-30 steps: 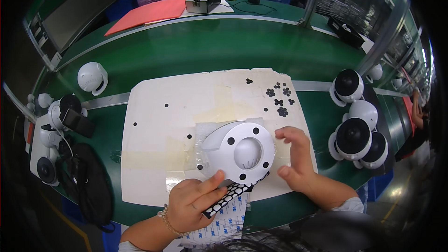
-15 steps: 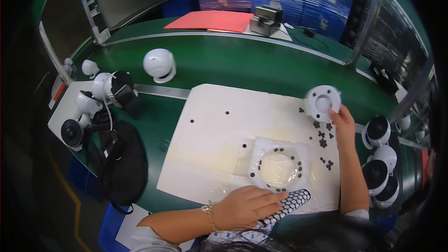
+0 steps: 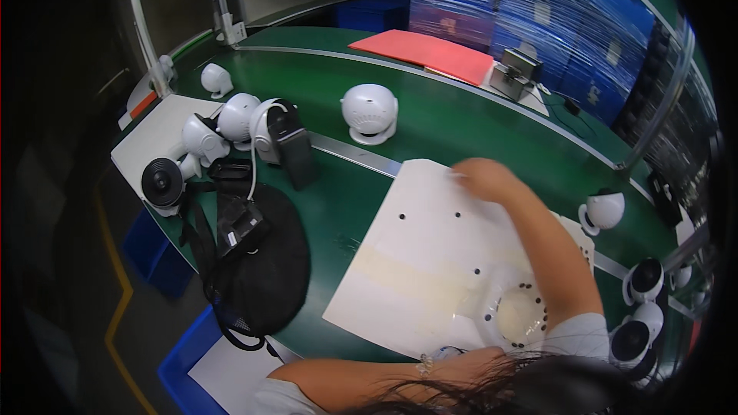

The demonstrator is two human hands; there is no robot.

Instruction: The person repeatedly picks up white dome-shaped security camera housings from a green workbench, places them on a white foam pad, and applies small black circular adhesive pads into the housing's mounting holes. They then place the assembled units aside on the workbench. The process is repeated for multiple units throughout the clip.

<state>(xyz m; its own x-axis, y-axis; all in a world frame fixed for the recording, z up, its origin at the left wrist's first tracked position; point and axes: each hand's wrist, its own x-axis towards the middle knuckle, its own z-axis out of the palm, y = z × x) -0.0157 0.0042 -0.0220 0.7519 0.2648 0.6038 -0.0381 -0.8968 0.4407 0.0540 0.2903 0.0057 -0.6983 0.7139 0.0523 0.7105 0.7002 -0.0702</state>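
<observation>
My right hand is over the far edge of a white board, its fingers blurred by motion. To its left, a white ball-shaped camera on a round stand is on the green bench, apart from it. Another white camera stands tilted past the board's right corner. Near the lower edge my left hand lies across the board's front side; hair hides its fingers. A white foam ring pad with small black rubber feet sits on the board between my arms.
More white cameras crowd the left side and the right side. A black bag with cords lies left of the board. Behind are a red sheet, a metal box and wrapped blue crates. A metal strip crosses the bench.
My right hand has let go of the white camera, which now stands on the bench, and has swung left. My head view has turned. Hair now covers my left hand and the patterned roll.
</observation>
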